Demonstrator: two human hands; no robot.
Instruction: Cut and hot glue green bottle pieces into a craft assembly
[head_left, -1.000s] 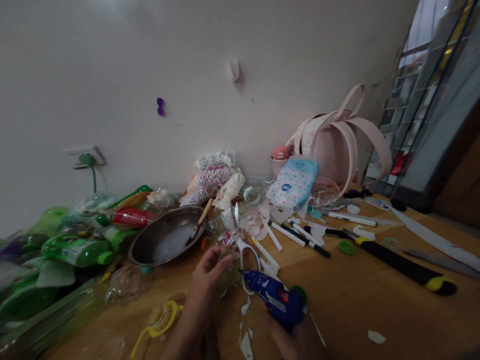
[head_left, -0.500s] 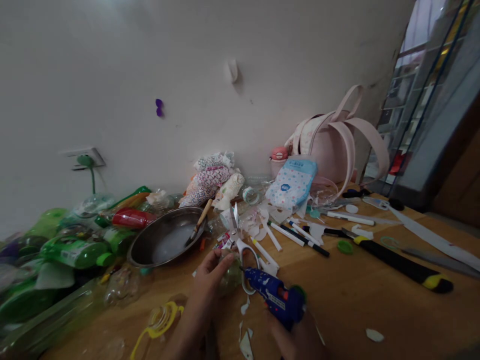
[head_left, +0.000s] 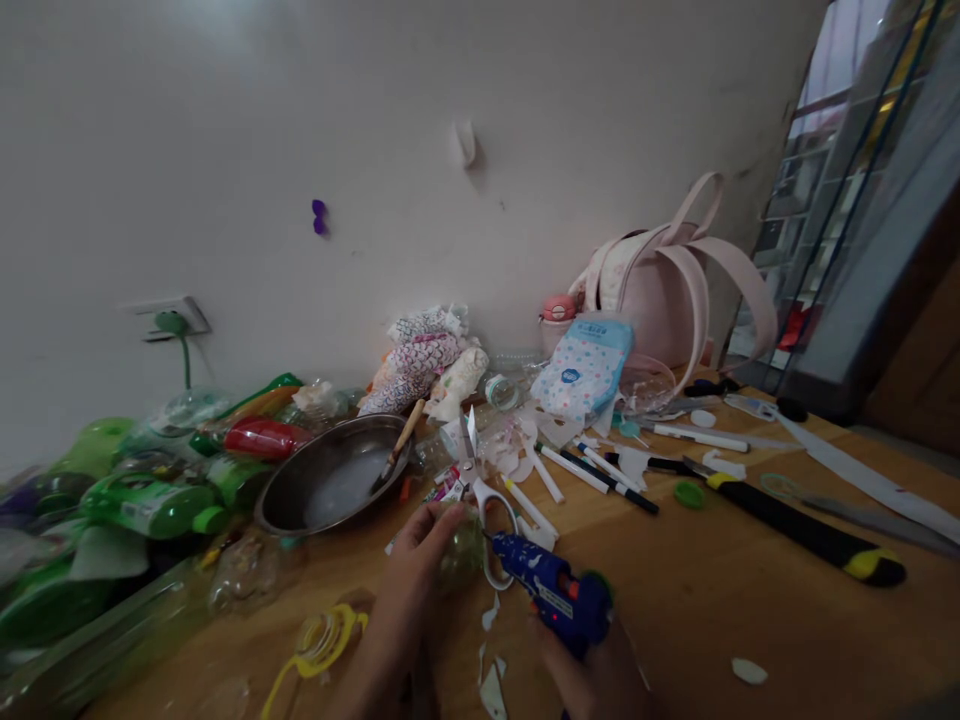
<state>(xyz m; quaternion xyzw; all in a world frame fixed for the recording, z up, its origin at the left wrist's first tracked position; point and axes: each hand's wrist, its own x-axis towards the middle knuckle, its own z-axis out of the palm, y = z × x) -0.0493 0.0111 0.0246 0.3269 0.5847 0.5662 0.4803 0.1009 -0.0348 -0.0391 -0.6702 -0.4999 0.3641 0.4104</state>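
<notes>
My right hand (head_left: 577, 675) is wrapped round a blue hot glue gun (head_left: 556, 592) spotted with dried white glue. Its nozzle points up and left, close to a clear greenish plastic bottle piece (head_left: 463, 553). Thumb and fingers of my left hand (head_left: 421, 540) pinch that piece near its top edge. Just behind the nozzle lie white-handled scissors (head_left: 491, 500), blades pointing away from me. White paper scraps (head_left: 493, 692) are scattered on the wooden table between my hands.
At left are a metal bowl (head_left: 281, 520) with a brush (head_left: 401, 440) and a heap of plastic bottles (head_left: 154, 508). Markers (head_left: 574, 468), a black-and-yellow handled tool (head_left: 802, 525) and a pink backpack (head_left: 652, 300) are at right. A yellow ring (head_left: 330, 650) lies near the front.
The glue gun and both hands have hardly moved. The bottle piece in my left hand seems slightly turned.
</notes>
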